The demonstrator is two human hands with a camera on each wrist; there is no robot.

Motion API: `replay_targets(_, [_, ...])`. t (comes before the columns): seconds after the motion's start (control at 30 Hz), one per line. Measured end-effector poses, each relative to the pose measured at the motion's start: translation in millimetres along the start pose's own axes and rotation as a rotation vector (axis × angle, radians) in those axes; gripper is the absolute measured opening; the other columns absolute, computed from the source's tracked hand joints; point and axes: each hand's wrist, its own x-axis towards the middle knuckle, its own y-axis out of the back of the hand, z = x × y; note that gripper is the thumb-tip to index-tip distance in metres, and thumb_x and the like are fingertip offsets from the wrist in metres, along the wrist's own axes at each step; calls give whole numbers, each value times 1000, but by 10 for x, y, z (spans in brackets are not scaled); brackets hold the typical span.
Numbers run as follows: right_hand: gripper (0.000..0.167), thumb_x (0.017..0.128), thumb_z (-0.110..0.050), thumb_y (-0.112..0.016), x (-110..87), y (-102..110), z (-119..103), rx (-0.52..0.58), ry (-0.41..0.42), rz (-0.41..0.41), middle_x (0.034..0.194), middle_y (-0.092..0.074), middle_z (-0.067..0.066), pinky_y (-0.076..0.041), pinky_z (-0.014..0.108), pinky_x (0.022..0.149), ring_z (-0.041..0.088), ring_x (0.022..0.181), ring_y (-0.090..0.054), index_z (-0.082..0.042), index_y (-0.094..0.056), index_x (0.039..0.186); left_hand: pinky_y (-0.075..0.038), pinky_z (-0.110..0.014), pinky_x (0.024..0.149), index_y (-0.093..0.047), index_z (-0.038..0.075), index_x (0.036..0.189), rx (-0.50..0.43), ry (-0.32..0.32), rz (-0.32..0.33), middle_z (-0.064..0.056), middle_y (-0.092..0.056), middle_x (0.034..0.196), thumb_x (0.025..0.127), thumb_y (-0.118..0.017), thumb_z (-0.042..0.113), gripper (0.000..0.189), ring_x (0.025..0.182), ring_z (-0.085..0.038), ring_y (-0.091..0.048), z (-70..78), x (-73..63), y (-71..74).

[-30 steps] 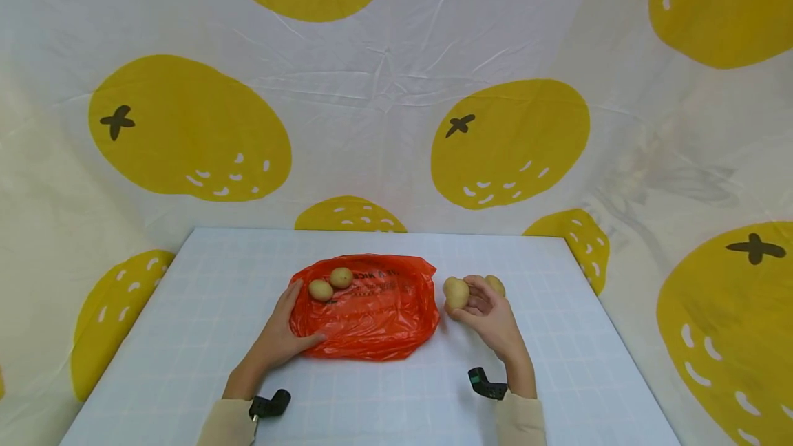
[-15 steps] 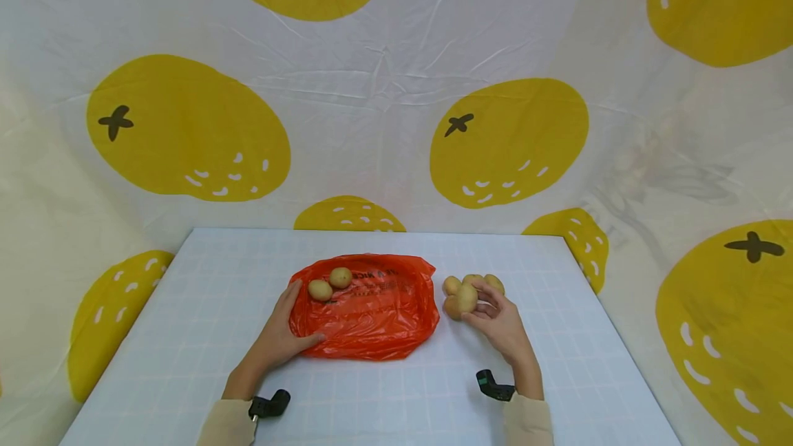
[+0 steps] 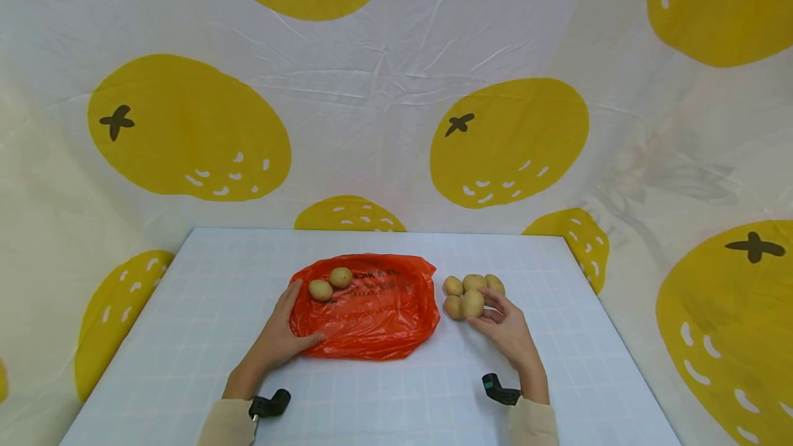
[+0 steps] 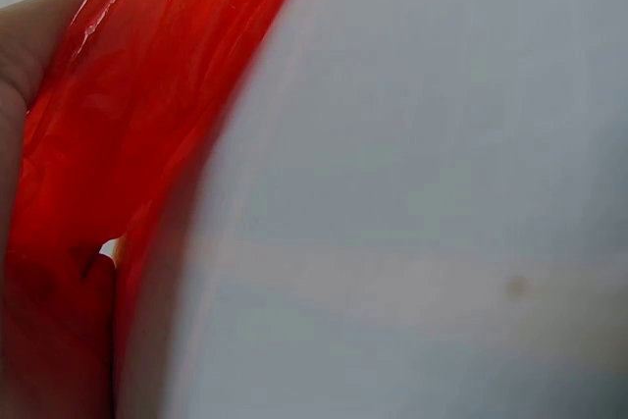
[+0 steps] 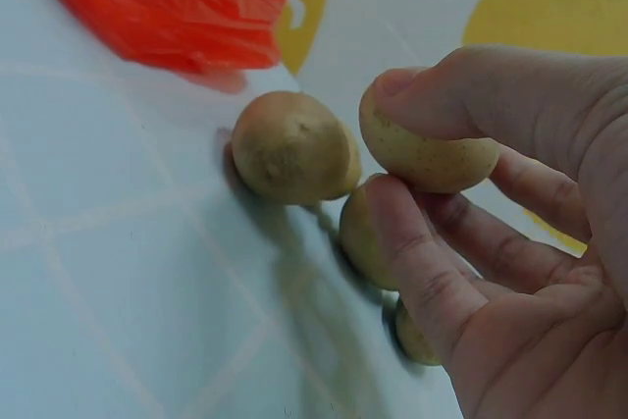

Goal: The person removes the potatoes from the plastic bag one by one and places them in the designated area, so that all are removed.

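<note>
A red plastic bag (image 3: 381, 325) lies spread open in the middle of the table, with dark print on its inner side. Two potatoes (image 3: 321, 290) sit at its back left. My left hand (image 3: 281, 336) rests against the bag's left side, thumb and fingers spread along the edge; red film covers part of this hand in the left wrist view. Right of the bag, my right hand (image 3: 508, 329) pinches a potato (image 5: 432, 154) between thumb and fingertips. Beside it are several more potatoes (image 3: 453, 307), one (image 5: 294, 147) near my fingertips in the right wrist view.
The table (image 3: 186, 336) has a pale checked cover. Behind it hangs a light curtain (image 3: 359, 129) printed with big yellow fruit. A black camera mount (image 3: 270, 403) sits at the left wrist, another (image 3: 500, 389) at the right.
My right hand has moved right and slightly toward me with the pinched potato, away from the bag, uncovering the other potatoes. My left hand and the bag have stayed in place.
</note>
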Motion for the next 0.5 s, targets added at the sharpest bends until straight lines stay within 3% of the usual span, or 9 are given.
replay_targets(0.5, [69,83,-6,-85,9,110,143,-15,-47,3,138,-60,21,-56,17,83,15,103,-69,-9,-53,144,-32,-73,113,-8,14,167,0,8,3,-20,-13,171,77,-86,52,124,154,-47,-21,17,-11,8])
